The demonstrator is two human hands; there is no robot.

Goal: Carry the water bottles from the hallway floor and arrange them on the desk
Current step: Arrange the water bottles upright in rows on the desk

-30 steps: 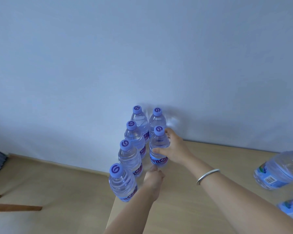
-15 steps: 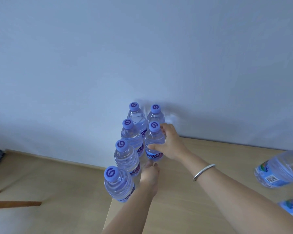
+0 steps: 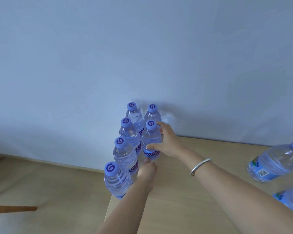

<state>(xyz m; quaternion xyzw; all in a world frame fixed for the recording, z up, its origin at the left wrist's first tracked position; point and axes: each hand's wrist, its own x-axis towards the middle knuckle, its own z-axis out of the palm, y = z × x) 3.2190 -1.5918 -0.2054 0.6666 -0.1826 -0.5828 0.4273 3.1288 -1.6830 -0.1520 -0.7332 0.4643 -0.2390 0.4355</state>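
Several clear water bottles with purple caps stand in two rows at the left end of the wooden desk (image 3: 184, 200), against the wall. My right hand (image 3: 167, 142) grips the second bottle of the right row (image 3: 150, 141) around its middle. My left hand (image 3: 146, 171) is curled just below that bottle's base, fingertips touching it; I cannot see anything inside it. The nearest bottle (image 3: 117, 179) stands at the desk's left edge beside my left wrist. A silver bangle (image 3: 200, 166) circles my right wrist.
Two larger bottles with blue labels, one (image 3: 276, 162) and another (image 3: 291, 200), sit at the right edge of view. The desk's left edge drops to a light wooden floor (image 3: 41, 183). A brown chair part (image 3: 12, 208) shows at lower left.
The view shifted slightly; my right hand keeps its grip on the same bottle and my left hand stays under it. The bottles' layout looks unchanged.
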